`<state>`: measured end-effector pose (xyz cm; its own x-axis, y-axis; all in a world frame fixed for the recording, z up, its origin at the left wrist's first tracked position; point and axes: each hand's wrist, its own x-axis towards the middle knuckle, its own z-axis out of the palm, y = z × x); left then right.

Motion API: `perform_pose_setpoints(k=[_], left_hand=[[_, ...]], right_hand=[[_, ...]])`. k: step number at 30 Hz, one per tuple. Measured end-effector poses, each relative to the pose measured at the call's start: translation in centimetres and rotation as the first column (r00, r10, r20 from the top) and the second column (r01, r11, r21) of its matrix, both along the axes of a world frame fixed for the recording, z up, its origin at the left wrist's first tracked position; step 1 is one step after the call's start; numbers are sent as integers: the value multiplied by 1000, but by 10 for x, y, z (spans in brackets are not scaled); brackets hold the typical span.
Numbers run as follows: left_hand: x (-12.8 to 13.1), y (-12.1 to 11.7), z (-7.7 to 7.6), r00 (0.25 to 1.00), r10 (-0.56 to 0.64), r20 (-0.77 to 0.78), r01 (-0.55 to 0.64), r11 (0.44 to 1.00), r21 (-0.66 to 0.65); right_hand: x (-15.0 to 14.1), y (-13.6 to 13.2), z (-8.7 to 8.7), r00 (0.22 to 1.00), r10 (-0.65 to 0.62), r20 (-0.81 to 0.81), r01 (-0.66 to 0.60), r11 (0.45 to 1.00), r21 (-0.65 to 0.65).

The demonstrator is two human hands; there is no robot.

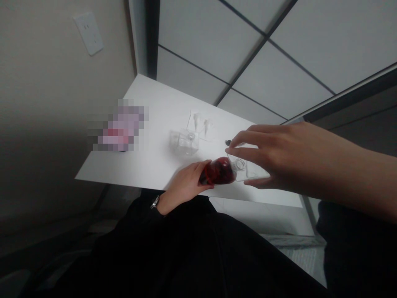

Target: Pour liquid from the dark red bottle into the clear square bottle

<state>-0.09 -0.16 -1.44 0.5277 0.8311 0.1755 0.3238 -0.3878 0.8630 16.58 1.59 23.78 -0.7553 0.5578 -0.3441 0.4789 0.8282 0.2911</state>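
Observation:
My left hand [182, 184], with a wristwatch [155, 202] on its wrist, grips a rounded, translucent red container [218, 171] holding something dark red. My right hand [273, 159] holds a clear square glass bottle [245, 169] by its sides. The bottle lies tilted, and its neck meets the narrow end of the red container. I cannot tell whether anything passes between them. Another clear square glass bottle [187, 142] stands on the white table [155, 165]. Behind it lies a clear packet [198, 125] with small pale items inside. A small dark cap [228, 142] sits just past my right fingers.
A pixelated pink object [119, 128] lies at the table's left side, near the beige wall [46, 82], which bears a white outlet plate [88, 34]. The table's near edge runs just below my hands, above my dark-clothed lap [186, 256].

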Motion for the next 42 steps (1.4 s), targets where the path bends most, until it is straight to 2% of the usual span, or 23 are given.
perform_pose_setpoints(k=[12,17,21,24,26,29,32,35,38,39,42], left_hand=[[0,-1,-3,1000,4,21,-4,1000,17],[1,-1,-5,1000,4,9,-5,998,56],[-1,0,-6,1000,3,-26,-2,999,51],[0,1,-6,999,6,-41,-4,999,44],[0,1,-6,999,10,-38,-9,999,37],[-3,-6,-7,999,38,-28,-37,999,26],[-18,-17,-5,995,103,-6,-102,994,35],[-43,-16,0,966,256,35,-258,954,150],[-63,10,7,912,408,36,-400,869,292],[-66,23,9,909,416,11,-401,867,295],[-63,59,11,935,347,-78,-326,923,205]], right_hand=[[5,-2,-2,999,-12,-44,13,1000,23],[29,-9,-8,979,-39,-202,52,997,60],[58,-21,-24,908,-130,-398,177,981,83],[80,-34,-47,776,-227,-589,286,958,8],[94,-44,-69,625,-306,-718,350,932,-93],[115,-58,-116,311,-407,-859,417,870,-261],[132,-60,-175,-20,-427,-904,416,819,-396],[133,-47,-229,-255,-439,-862,347,790,-505],[120,-20,-259,-364,-479,-799,216,791,-573],[115,-11,-263,-380,-492,-783,174,794,-583],[98,15,-266,-332,-569,-752,118,766,-632]])
